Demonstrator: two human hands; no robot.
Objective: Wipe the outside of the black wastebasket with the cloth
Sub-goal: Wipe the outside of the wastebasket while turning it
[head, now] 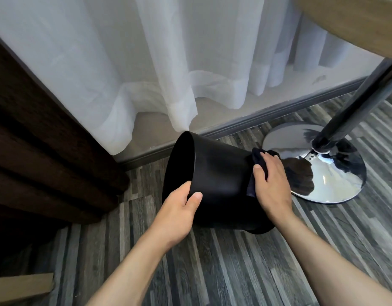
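Note:
The black wastebasket [221, 175] is tipped on its side above the floor, its open mouth turned to the left and its base to the right. My left hand [179, 212] grips the near part of its rim, thumb on the outer wall. My right hand [271, 184] presses a dark cloth [258, 156] flat against the base end of the wastebasket. Only the cloth's edges show around my fingers and below my thumb.
A chrome round table base [336, 184] with a dark pole [354, 111] stands right beside the wastebasket's base. A sheer white curtain [146, 74] hangs behind. Dark brown drapes [36, 151] fill the left side. The wooden tabletop [356, 23] overhangs at top right. Grey plank floor [234, 272] lies below.

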